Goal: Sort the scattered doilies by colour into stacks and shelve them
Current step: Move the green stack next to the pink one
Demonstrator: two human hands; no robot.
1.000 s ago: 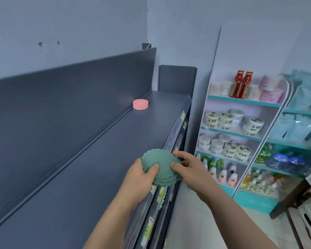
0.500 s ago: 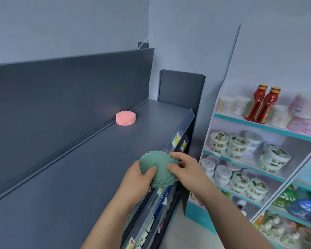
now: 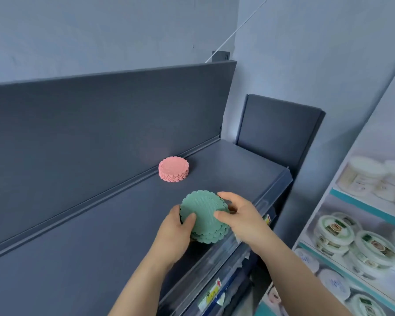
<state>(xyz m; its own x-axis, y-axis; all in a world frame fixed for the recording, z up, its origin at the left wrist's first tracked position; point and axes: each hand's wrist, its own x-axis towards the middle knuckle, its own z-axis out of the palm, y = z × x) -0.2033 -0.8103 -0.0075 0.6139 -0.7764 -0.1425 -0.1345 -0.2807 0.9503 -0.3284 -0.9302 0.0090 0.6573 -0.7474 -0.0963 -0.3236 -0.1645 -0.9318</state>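
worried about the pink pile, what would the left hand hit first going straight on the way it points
Likely the back panel: the left hand, gripping the green stack, points over bare shelf, just right of the pink stack. Depth is unclear.

Retail shop interior. Dark grey store shelf with price labels along front rail; adjacent display rack with teal-edged tiers stocked with rows of identical lidded tubs.

Soft even light, blurred edges
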